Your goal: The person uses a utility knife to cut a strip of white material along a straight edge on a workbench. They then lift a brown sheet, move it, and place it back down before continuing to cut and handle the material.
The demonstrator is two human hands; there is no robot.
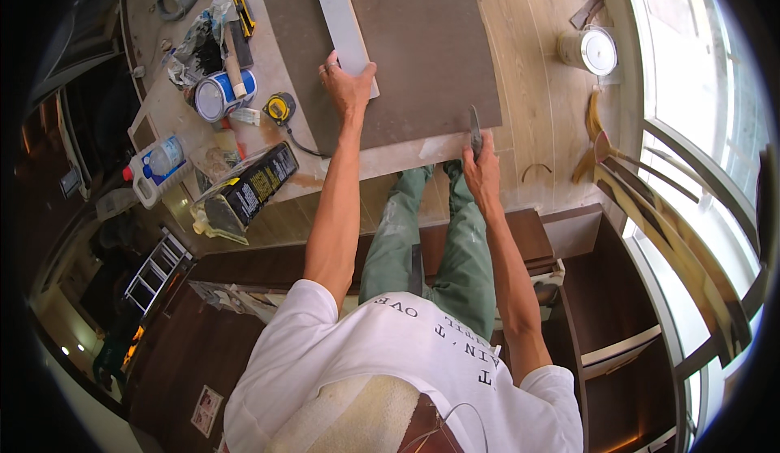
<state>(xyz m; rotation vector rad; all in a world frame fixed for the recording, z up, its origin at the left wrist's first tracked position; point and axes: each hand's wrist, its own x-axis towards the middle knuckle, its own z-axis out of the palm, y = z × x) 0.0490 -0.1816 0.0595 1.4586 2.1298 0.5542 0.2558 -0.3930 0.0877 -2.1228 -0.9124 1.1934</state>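
Note:
A brown rectangular sheet lies flat over the far part of the work table. Across it, slightly tilted, rests a long pale strip of board. My left hand grips this strip near its close end, thumb on the right edge and fingers on the left. By the sheet's near right corner, my right hand is closed around a grey knife, whose tip points away from me. The fingers partly hide its handle.
Left of the sheet are a tape measure, a blue-and-white can, a black metal tin, a plastic jug and a yellow-black cutter. A white bucket stands by the window. Open cabinets are behind me.

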